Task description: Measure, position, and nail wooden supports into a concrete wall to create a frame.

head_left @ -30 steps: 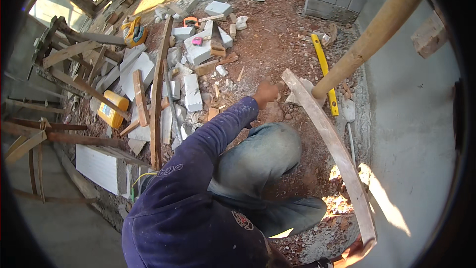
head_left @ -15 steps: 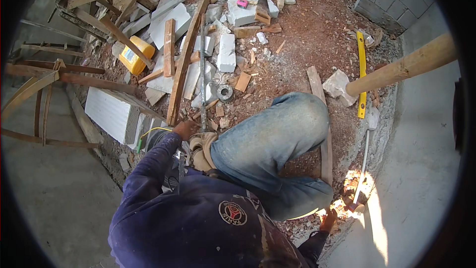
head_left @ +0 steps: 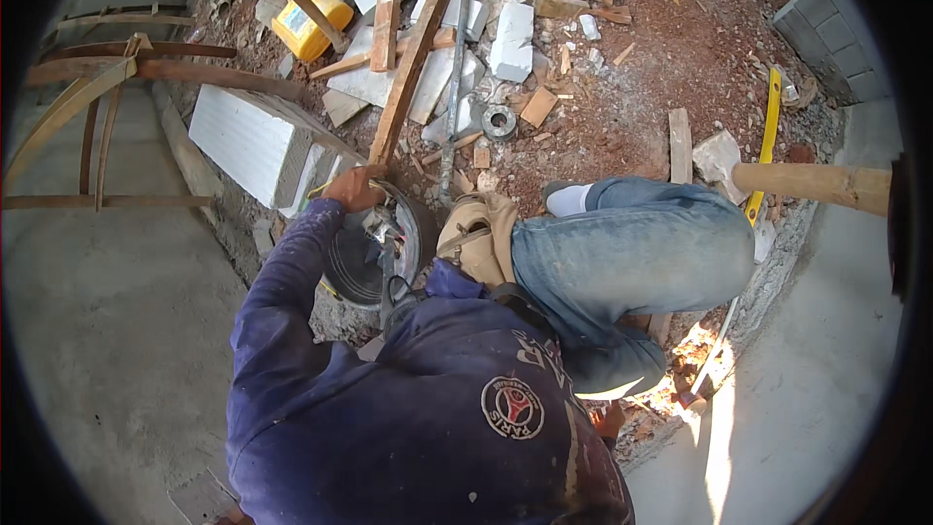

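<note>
Head view. Left hand at the end of a dark blue sleeve, fingers curled down and pressed together on the top of a round black power tool with a dark guard and bright metal parts. Tool directly under and just behind the grip, lying on rubble at the rim of the grey concrete floor.

Just ahead of the grip, nearly touching the knuckles, the near end of a long brown wooden plank, running away over broken white slabs. Just left of the grip, a big white rectangular building block, its corner close by; little room on that side. Right of the grip, a tan cloth pouch against the bent knee in blue jeans; that side shut in too. Open room only behind and to the left, over the bare concrete.

Farther ahead and right of the grip, a small grey metal ring on red earth. Well ahead, a yellow plastic canister.

Right hand far back and right of the grip, low beside the leg, mostly hidden by the body; cannot tell whether spread or closed.
</note>
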Action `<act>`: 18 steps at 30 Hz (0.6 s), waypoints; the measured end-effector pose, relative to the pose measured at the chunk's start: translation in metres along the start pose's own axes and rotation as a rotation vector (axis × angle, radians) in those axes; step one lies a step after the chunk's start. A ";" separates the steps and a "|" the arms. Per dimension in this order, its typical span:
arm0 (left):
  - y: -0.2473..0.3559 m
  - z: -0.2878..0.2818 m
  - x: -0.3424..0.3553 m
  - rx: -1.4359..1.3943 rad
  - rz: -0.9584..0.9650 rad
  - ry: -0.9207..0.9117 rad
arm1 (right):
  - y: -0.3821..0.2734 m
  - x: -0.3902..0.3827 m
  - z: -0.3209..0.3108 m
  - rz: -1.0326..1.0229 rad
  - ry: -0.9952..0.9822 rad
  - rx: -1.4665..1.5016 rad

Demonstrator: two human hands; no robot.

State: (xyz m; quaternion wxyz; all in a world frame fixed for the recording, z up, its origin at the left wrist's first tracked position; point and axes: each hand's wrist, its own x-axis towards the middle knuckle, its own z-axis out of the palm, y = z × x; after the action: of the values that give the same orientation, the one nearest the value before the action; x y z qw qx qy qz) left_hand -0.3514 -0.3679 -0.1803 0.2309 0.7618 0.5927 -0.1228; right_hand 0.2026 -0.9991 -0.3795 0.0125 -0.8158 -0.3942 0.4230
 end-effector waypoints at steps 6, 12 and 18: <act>0.026 -0.022 0.031 -0.135 -0.136 -0.465 | -0.048 0.018 -0.072 0.938 0.452 1.384; 0.001 0.015 -0.008 0.329 -0.201 -0.093 | 0.018 0.060 -0.145 0.323 0.653 0.862; -0.012 -0.023 -0.003 0.343 -0.385 0.052 | -0.082 0.094 -0.189 0.622 0.531 1.009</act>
State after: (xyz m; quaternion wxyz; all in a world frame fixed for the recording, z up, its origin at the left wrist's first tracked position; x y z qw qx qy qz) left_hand -0.3657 -0.3570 -0.1610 0.0554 0.6659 0.7029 -0.2438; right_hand 0.3145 -0.8223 -0.2931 0.3681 -0.8626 0.1243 0.3240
